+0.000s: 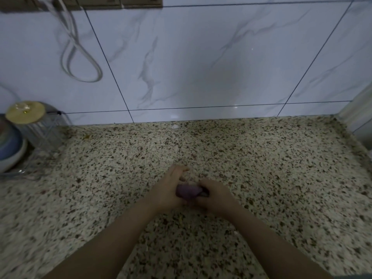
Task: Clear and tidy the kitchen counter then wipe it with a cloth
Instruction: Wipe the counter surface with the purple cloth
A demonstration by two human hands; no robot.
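purple cloth (188, 191), speckled beige counter (261, 168), white marbled tiles (201, 57)

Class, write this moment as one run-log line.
stage: wiping prep | left hand: holds purple cloth | right hand: grips cloth | cloth: bunched above speckled counter | far left: lidded glass jar

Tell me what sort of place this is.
Most likely a home kitchen: a speckled stone counter against a marble-look tiled wall, with a lidded glass jar and stacked bowls at the left.
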